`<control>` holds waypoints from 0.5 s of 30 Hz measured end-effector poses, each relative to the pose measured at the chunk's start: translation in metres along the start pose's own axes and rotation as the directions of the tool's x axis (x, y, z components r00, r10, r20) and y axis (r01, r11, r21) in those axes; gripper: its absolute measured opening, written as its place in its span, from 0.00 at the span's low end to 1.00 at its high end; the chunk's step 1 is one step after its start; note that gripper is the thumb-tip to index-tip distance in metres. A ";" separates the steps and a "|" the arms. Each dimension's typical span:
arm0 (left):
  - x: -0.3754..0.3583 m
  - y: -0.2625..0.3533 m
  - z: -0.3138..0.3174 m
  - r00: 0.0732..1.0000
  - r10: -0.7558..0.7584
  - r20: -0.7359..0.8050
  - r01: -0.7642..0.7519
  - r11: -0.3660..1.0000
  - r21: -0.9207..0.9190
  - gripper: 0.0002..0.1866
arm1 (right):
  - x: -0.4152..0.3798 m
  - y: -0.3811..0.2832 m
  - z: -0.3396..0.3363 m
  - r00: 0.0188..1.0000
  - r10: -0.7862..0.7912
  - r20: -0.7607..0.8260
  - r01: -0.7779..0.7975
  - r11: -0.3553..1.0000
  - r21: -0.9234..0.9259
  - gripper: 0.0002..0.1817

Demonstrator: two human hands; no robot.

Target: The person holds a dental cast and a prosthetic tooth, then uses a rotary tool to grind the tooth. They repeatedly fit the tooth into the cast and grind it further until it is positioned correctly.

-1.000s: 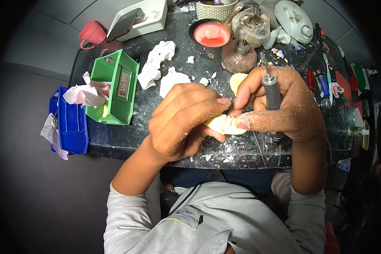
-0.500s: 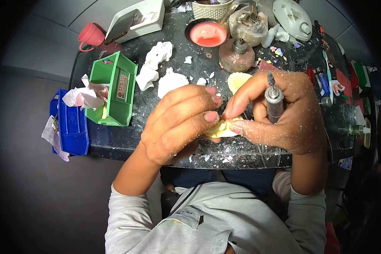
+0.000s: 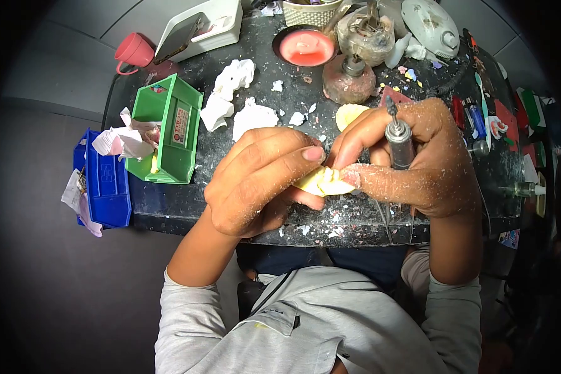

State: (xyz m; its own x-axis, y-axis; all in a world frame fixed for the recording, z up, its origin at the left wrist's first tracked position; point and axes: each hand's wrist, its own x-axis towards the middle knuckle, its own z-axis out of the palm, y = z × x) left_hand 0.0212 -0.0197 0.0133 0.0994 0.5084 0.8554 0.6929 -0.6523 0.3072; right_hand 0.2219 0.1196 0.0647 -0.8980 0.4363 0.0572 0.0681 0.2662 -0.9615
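A pale yellow piece [image 3: 325,182], small with a lumpy upper side, is held between the left hand [image 3: 252,181] and right hand [image 3: 427,165]. Just to its right, the grey pen-like tool [image 3: 400,144] sits in the right hand, its dark tip pointing away to the far side.

A dark surface [image 3: 168,202] with rounded corners, dusted with pale crumbs, stands on a plain grey floor [image 3: 75,280]. Light grey walls [image 3: 81,37] with thin panel seams rise at the far left and far right. Bright light falls on the middle of the surface; the picture's outer edges sink into black shadow.
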 end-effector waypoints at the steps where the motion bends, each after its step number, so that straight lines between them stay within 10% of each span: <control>1: 0.000 0.000 0.000 1.000 -0.006 0.004 0.006 1.000 0.006 0.27 | 0.000 -0.001 0.000 1.000 0.022 -0.001 -0.022 1.000 0.011 0.07; 12: -0.003 -0.007 0.004 0.999 -0.044 -0.014 0.043 0.998 -0.042 0.25 | 0.001 0.005 0.002 0.998 -0.004 -0.068 0.007 0.999 0.038 0.07; 15: 0.000 -0.015 0.002 0.971 -0.016 0.240 -0.017 0.991 0.135 0.23 | 0.005 0.006 -0.002 0.982 -0.020 -0.188 0.048 0.988 0.147 0.07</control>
State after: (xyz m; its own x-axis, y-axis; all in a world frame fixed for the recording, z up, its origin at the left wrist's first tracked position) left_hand 0.0125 -0.0091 0.0076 0.2565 0.6388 0.7253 0.7812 -0.5789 0.2336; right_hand 0.2185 0.1256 0.0594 -0.8015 0.5845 0.1260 -0.0398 0.1580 -0.9866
